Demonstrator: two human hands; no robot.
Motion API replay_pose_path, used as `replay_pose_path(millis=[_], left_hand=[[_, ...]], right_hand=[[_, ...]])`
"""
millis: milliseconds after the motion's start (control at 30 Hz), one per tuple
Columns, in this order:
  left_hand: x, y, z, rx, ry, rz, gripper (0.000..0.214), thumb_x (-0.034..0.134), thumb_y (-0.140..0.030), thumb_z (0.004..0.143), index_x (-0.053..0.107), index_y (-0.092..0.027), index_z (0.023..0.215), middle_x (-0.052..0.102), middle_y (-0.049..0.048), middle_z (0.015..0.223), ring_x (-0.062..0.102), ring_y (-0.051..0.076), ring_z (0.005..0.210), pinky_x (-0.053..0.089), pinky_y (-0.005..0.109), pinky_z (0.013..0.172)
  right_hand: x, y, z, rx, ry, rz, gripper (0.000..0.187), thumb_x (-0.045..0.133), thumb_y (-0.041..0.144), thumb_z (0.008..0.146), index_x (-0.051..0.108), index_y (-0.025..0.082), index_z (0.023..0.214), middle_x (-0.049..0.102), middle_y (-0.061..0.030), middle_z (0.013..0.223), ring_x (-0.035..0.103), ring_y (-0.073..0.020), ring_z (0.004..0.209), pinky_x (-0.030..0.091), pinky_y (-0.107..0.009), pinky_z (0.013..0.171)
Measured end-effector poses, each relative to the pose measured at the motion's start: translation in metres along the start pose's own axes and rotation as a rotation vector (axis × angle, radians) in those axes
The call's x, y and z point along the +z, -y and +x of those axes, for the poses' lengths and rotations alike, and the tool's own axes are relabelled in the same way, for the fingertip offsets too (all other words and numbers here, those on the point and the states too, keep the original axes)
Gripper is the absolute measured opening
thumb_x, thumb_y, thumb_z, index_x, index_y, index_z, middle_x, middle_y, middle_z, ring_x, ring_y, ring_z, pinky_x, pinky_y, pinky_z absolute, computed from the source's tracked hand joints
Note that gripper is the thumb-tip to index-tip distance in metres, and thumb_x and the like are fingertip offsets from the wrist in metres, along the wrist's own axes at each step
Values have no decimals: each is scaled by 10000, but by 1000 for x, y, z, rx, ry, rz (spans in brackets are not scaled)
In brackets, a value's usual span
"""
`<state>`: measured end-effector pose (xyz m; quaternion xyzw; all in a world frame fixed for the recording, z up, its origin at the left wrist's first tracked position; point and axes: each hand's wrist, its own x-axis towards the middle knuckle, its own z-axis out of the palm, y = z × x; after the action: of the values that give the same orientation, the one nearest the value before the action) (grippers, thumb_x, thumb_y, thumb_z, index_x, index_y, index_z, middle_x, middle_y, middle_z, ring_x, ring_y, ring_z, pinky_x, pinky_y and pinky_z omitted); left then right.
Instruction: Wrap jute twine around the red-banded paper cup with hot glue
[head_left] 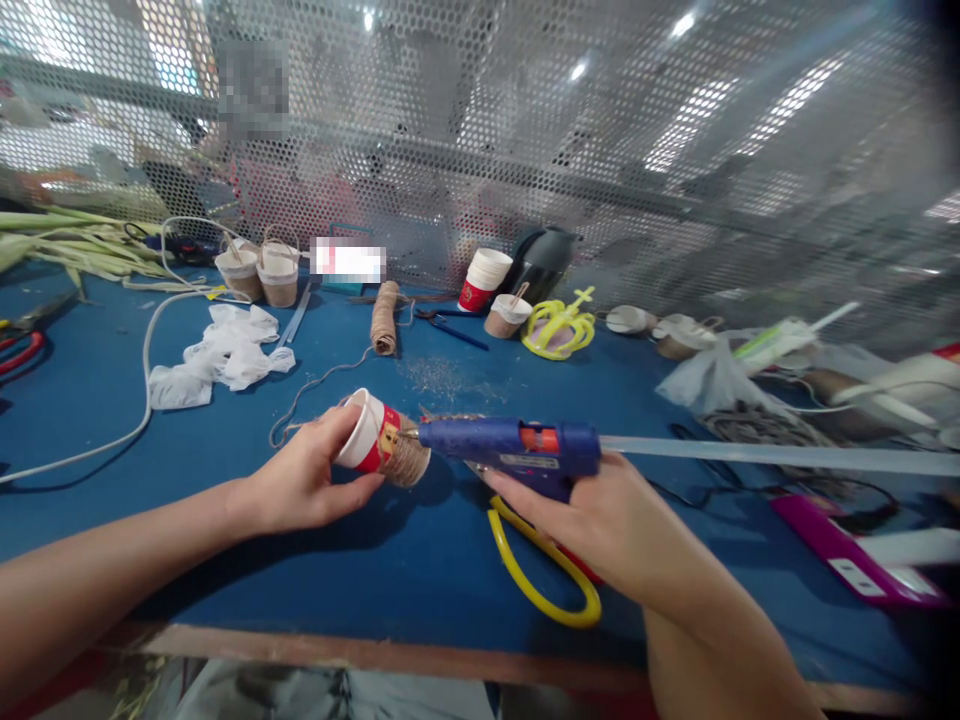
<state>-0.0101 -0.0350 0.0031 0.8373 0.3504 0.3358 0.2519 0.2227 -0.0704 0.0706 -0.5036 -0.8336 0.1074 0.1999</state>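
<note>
A red and white paper cup (370,455), tilted on its side, is in my left hand (304,475), which grips it near the rim. Brown twine (407,455) is wound around the cup's base end. My right hand (592,520) is closed on the handle of a blue hot glue gun (487,445), its nozzle at the cup's side by the twine. A long clear glue stick (750,453) sticks out of the gun's back. Below the gun lie scissors with yellow handles (551,590), partly hidden by my right hand. A loose strand runs from the cup towards a twine spool (385,318).
Twine-wrapped cups (279,277), stacked paper cups (486,278) and a yellow crown-shaped piece (559,328) stand along the back. Crumpled white plastic (225,350) and a white cord (146,385) lie left. A purple power strip (855,555) is at right. A perforated metal screen (450,120) rises behind.
</note>
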Motion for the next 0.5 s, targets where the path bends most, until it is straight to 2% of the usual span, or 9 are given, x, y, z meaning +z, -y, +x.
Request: replay_pose_path(millis=[300, 500], left_hand=[[0, -1, -1, -17, 29, 13, 194, 527, -250, 739, 489, -133, 888, 592, 33, 735, 540, 126, 608, 437, 227, 581], [-1, -3, 1, -66, 32, -27, 194, 534, -255, 734, 483, -142, 883, 600, 36, 754, 555, 134, 637, 443, 213, 578]], right_hand=[[1, -1, 1, 16, -5, -2, 220, 435, 291, 817, 632, 218, 749, 681, -15, 682, 619, -172, 596, 513, -282, 634], [1, 2, 1, -97, -71, -120, 245, 434, 228, 809, 663, 195, 729, 684, -28, 639, 628, -165, 552, 525, -255, 558]])
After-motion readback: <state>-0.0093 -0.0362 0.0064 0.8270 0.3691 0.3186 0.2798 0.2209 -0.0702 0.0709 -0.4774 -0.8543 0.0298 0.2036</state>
